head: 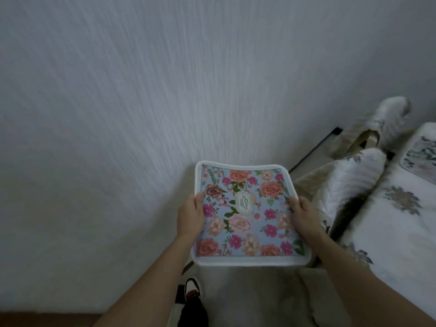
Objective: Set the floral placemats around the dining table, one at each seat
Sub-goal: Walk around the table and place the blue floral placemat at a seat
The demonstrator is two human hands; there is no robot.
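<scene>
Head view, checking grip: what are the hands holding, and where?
A floral placemat; left hand grips its left edge, right hand its right edge, thumbs on top.

"How many placemats can you count?"

"Two floral ones. There's a blue placemat [245,213] with pink and orange roses, and a paler placemat [422,154] that the edge of view cuts off."

"Could the blue one be a stack?"

"I can't tell. I only see one white border."

"And hands?"

"Two, the left hand [190,215] and the right hand [304,215]."

"Chairs?"

"Two chair backs in white covers, a near chair back [354,178] and a far chair back [389,114]."

"Tables?"

"One dining table [412,234], under one flowered cloth."

"Anything lower down?"

"One shoe [192,289]. I can't see a second."
</scene>
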